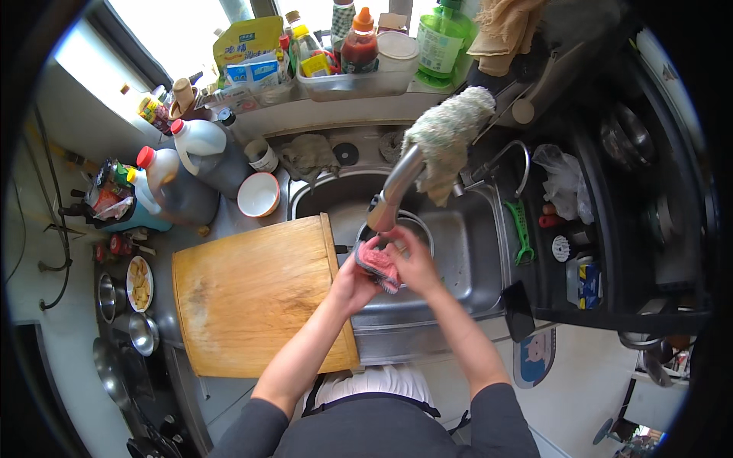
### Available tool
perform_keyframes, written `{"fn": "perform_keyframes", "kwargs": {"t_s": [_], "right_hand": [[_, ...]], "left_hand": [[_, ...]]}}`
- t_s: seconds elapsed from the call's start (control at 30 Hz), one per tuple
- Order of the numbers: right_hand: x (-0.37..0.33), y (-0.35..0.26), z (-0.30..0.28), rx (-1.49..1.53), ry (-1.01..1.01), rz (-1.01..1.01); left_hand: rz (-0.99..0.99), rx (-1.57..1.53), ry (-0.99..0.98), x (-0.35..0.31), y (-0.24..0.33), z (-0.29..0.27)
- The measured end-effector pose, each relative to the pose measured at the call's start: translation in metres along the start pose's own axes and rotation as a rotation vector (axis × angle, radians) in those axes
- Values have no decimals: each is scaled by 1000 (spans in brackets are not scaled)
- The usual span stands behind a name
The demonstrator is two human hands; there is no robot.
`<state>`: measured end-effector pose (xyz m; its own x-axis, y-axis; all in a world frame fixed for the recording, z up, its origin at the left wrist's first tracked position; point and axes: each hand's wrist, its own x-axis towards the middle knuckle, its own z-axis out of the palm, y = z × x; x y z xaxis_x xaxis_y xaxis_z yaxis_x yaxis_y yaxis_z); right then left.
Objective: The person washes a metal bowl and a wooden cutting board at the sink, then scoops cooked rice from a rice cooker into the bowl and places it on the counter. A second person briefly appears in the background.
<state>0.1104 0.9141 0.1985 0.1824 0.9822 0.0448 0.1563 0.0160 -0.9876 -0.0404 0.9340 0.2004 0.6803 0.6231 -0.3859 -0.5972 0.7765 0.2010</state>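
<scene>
Both my hands are over the steel sink [466, 252], under the spout of the tap [393, 195]. My left hand [353, 281] and my right hand [412, 263] together grip a pink cloth [379, 262], bunched between them. A grey-green rag [447, 137] hangs draped over the top of the tap. A round metal bowl or strainer in the sink is partly hidden behind my hands.
A big wooden chopping board [256, 298] lies left of the sink. Two large dark-liquid jugs [195, 164] and a small white bowl [258, 195] stand behind it. Bottles and a tub crowd the windowsill. A green brush [521, 229] lies right of the sink; pots [126, 320] sit far left.
</scene>
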Motion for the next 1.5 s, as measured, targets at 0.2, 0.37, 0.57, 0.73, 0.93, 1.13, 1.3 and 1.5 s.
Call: {"fn": "perform_keyframes", "kwargs": {"t_s": [0.2, 0.37, 0.57, 0.73, 0.93, 1.13, 1.3, 1.5], "right_hand": [[99, 19, -156, -1586, 224, -131], [93, 35, -162, -1373, 104, 133], [83, 32, -142, -1400, 335, -81], [40, 26, -33, -271, 44, -321], [32, 51, 13, 316, -8, 215], [46, 56, 10, -24, 267, -120], [20, 11, 38, -174, 212, -307], [38, 50, 28, -419, 240, -327]], "left_hand": [[0, 105, 277, 84, -6, -1], [-23, -105, 329, 102, 10, 3], [73, 13, 161, 123, 25, -28], [384, 344, 378, 157, 14, -61], [251, 476, 734, 110, 13, 8], [104, 360, 444, 106, 23, -23], [251, 352, 252, 118, 31, -95], [168, 529, 373, 120, 6, -54]]}}
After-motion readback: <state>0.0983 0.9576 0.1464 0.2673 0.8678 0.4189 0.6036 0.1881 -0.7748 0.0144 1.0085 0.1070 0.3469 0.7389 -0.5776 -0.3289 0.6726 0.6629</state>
